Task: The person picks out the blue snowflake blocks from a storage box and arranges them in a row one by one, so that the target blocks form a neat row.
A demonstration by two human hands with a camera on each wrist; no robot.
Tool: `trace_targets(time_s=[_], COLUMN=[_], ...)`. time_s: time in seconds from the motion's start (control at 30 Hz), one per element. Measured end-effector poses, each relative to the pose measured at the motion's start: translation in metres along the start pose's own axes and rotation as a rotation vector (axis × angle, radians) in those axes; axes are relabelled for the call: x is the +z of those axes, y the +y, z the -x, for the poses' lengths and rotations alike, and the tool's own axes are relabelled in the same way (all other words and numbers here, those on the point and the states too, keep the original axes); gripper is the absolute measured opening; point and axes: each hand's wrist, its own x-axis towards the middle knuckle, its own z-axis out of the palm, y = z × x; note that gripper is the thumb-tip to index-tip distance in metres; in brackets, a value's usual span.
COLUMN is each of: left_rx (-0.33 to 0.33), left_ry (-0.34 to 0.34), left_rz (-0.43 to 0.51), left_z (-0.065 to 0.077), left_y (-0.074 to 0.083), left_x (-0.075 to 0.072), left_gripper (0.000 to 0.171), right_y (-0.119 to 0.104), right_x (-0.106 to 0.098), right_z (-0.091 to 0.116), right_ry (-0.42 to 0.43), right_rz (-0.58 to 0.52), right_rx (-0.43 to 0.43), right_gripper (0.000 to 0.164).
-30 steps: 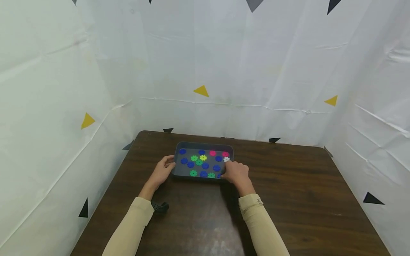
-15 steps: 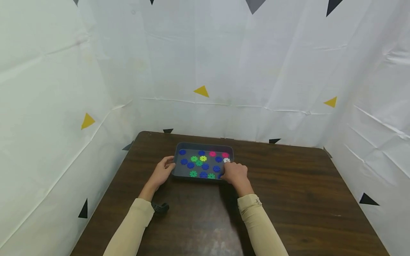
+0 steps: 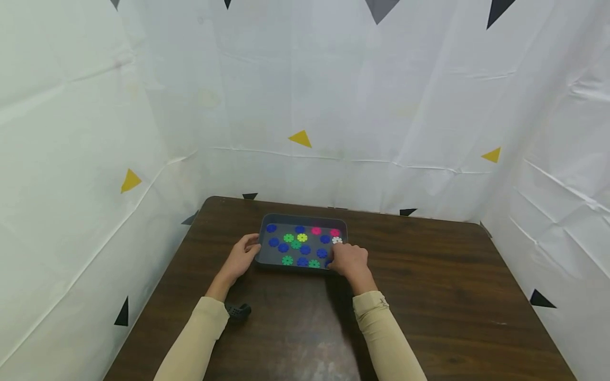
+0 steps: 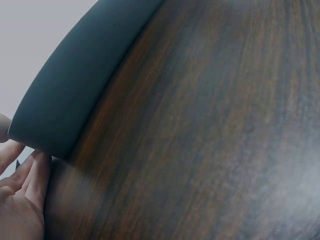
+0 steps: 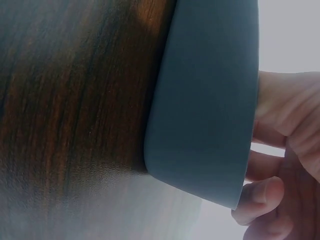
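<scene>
A dark grey rectangular tray [image 3: 270, 255] stands on the table, with flat, notched plastic discs spread over its bottom. Several are blue [image 3: 305, 250] and several green [image 3: 287, 260]. A yellow disc [image 3: 302, 238] lies mid-tray, pink discs [image 3: 316, 231] toward the back right, and a white disc [image 3: 337, 240] by the right wall. My left hand [image 3: 242, 256] grips the tray's left end, thumb at the rim and fingers along the outer wall. At the front right corner my right hand [image 3: 351, 259] holds the tray, its thumb inside, partly covering a blue disc.
The dark wooden table [image 3: 443, 296] reaches far to the right and toward me. White sheeting [image 3: 362, 95] with yellow and black triangles rises behind and at both sides. A small black perforated object [image 3: 238, 312] shows beside my left wrist.
The head view has tilted up very slightly, so everything sits a little lower in it. Both hands, the tray and the discs otherwise look unchanged.
</scene>
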Motion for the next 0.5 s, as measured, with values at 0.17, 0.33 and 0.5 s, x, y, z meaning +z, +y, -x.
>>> trace_targets(time_s=[0.17,0.33,0.5], left_rx=[0.0,0.0,-0.005], left_ry=[-0.005,-0.003,0.0], left_rz=[0.002,-0.001,-0.004], left_z=[-0.0003,-0.0002,0.0005], left_y=[0.0007,0.0022,0.0042], left_x=[0.0001,0.0004,0.0004], left_gripper=[0.053,0.053,0.052], right_y=[0.0015,0.0019,0.0025], right_x=[-0.0012,-0.0021,-0.0006], right_z=[-0.0002,0.0005,0.0003], right_ry=[-0.007,0.003,0.018], right_rz=[-0.003,-0.017,-0.043], right_rx=[-0.001,0.008,0.021], right_gripper=[0.023,0.025,0.025])
